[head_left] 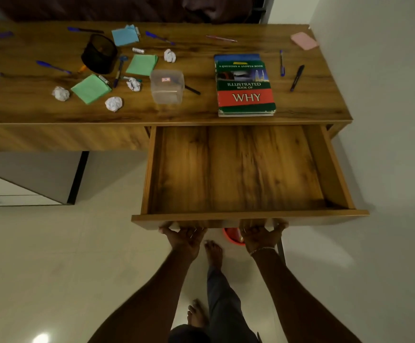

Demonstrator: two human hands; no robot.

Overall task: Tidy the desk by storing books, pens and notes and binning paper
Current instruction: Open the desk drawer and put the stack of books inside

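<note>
- Lying at the table's [251, 35] near right edge, the books [245, 87] sit just behind the open drawer [236, 169]; pens [53, 66], notes [91, 88] and paper balls [113, 103] are scattered to the left.
- The left hand [184, 235] and right hand [261, 235] curl under the drawer's front panel, gripping it.
- Pulled any further out, the drawer could slip its runners and drop onto the foot [214, 253].

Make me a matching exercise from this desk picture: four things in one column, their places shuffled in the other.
1 black mesh pen holder
2 green-and-red illustrated book
3 pink flat case
4 open wooden drawer

A desk, far right corner
B pulled out under the desk
C desk's left part, among blue pens
D desk's right part, near front edge

Pairs: 1-C, 2-D, 3-A, 4-B
</note>
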